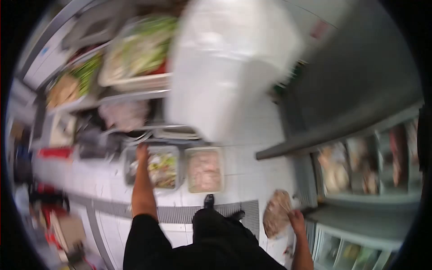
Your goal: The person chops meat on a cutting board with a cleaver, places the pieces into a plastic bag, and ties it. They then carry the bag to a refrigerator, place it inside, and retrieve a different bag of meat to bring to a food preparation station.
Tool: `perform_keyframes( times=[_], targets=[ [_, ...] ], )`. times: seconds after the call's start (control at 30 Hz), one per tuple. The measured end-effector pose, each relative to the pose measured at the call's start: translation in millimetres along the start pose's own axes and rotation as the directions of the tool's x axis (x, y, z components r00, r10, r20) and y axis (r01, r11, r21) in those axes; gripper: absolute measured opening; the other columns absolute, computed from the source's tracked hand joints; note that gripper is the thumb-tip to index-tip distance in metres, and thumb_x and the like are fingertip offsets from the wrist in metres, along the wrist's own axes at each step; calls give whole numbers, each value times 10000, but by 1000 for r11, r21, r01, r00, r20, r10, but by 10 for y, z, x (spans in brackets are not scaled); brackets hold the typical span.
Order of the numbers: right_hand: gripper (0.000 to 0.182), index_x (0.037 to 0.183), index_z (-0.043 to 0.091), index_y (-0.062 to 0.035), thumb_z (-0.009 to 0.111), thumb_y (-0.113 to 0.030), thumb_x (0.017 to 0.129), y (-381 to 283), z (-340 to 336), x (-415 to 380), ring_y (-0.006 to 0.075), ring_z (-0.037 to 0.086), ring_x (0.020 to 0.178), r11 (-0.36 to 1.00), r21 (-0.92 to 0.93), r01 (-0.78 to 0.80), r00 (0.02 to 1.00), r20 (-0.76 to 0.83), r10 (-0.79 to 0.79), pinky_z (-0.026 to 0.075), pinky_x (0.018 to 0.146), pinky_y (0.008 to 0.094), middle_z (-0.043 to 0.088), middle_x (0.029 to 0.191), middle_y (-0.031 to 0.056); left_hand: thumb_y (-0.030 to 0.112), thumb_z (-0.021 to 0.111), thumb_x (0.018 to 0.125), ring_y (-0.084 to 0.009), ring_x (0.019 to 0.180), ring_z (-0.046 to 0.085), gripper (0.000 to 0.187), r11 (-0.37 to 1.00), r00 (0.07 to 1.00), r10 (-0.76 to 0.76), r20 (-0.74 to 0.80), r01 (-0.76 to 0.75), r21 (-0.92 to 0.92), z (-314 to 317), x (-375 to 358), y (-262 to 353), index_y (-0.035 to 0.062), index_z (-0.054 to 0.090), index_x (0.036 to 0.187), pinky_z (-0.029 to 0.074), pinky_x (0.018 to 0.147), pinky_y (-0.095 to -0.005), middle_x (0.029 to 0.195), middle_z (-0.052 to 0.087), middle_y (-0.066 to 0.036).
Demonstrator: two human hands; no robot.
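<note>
My right hand (296, 220), low on the right, grips the edge of a clear plastic bag (277, 213) with pale brownish contents. The bag hangs beside the open cabinet. My left hand (142, 150) reaches forward over the left part of a grey bin (180, 168) holding green, white and yellow vegetable scraps (164, 170). Motion blur smears its fingers. Right of that bin, a cream tub (219, 186) full of pale pink pieces (204, 168) sits on the floor.
A shelf at the upper left carries tubs of leafy greens (157, 45) and celery-like stalks (87, 74). A big white sheet-like surface (216, 72) fills the upper middle. On the right stand an open grey door (360, 67) and stocked compartments (360, 171). A floor grate (175, 215) runs near my feet.
</note>
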State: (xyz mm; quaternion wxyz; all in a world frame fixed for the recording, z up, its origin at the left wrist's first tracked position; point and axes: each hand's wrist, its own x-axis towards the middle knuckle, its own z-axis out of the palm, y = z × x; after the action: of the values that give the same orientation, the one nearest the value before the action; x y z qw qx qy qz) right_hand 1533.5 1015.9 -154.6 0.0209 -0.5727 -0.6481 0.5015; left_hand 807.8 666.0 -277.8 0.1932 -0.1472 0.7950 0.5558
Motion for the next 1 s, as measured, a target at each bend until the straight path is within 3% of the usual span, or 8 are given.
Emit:
perform_keyframes(
  times=[0.13, 0.2, 0.23, 0.27, 0.4, 0.53, 0.8, 1.0],
  targets=[
    [241, 1015, 644, -22, 678, -184, 840, -236, 86, -494, 152, 581, 917, 998, 49, 51, 979, -198, -41, 468, 838, 312, 658, 931, 67, 169, 599, 849, -238, 800, 632, 544, 959, 804, 128, 581, -250, 135, 964, -507, -1272, 15, 480, 1357, 545, 620, -323, 1032, 623, -169],
    [218, 997, 637, -64, 680, -195, 829, -394, 34, -746, 170, 585, 953, 994, 104, 32, 967, -257, -4, 458, 882, 327, 655, 929, 84, 218, 706, 820, -246, 1166, 574, 744, 956, 106, -178, 978, -217, 197, 1388, -1281, -1684, 165, 347, 1470, 558, 849, -448, 1350, 544, -86],
    [212, 1009, 623, -69, 677, -183, 838, -516, -82, -847, 162, 583, 956, 975, 221, -29, 968, -239, 83, 460, 875, 312, 641, 947, 69, 245, 690, 867, -249, 1230, 522, 710, 891, 11, -403, 915, 233, 390, 1621, -2305, -1276, 188, 334, 1478, 551, 857, -453, 1409, 481, -82],
    [212, 1009, 623, -69, 677, -183, 838, -620, -203, -938, 162, 583, 956, 970, 240, -47, 958, -265, 112, 460, 875, 312, 641, 947, 69, 274, 679, 895, -261, 1297, 456, 748, 946, -210, -315, 926, -151, 287, 1973, -2782, -1587, 207, 259, 1510, 530, 893, -483, 1462, 416, -89],
    [225, 1043, 597, -63, 677, -121, 841, -599, -742, -1181, 149, 571, 969, 847, 531, 21, 966, -230, 121, 450, 879, 280, 617, 993, 40, 250, 669, 897, -296, 1311, 445, 763, 737, -396, -307, 865, 476, 480, 2882, -5239, -1017, 164, 227, 1514, 446, 1016, -506, 1451, 417, -132],
    [251, 1070, 581, -51, 670, -71, 836, -200, -834, -1075, 139, 552, 1019, 868, 374, 327, 884, -447, -141, 433, 904, 265, 609, 1003, 33, 234, 617, 920, -298, 1233, 524, 656, 816, -337, -299, 893, 395, 422, 3565, -6217, -882, 55, 299, 1464, 458, 1030, -465, 1353, 501, -148],
    [189, 999, 602, -33, 584, 8, 815, 467, -1904, -1218, 106, 546, 880, 788, 541, 292, 784, -608, 127, 442, 811, 234, 603, 918, 2, 277, 658, 892, -194, 1160, 553, 671, 874, -286, -480, 829, -74, 481, 4746, -6943, -699, 100, 348, 1460, 484, 930, -359, 1315, 543, -63],
    [111, 907, 628, -7, 601, -59, 813, 1071, -2051, -1179, 116, 561, 864, 810, 582, 76, 682, -623, 383, 443, 814, 248, 624, 858, 28, 304, 617, 890, -228, 952, 635, 382, 662, -154, 75, 985, -731, -165, 7106, -7278, -132, 36, 630, 1161, 478, 826, -332, 1083, 671, -131]
  ],
)
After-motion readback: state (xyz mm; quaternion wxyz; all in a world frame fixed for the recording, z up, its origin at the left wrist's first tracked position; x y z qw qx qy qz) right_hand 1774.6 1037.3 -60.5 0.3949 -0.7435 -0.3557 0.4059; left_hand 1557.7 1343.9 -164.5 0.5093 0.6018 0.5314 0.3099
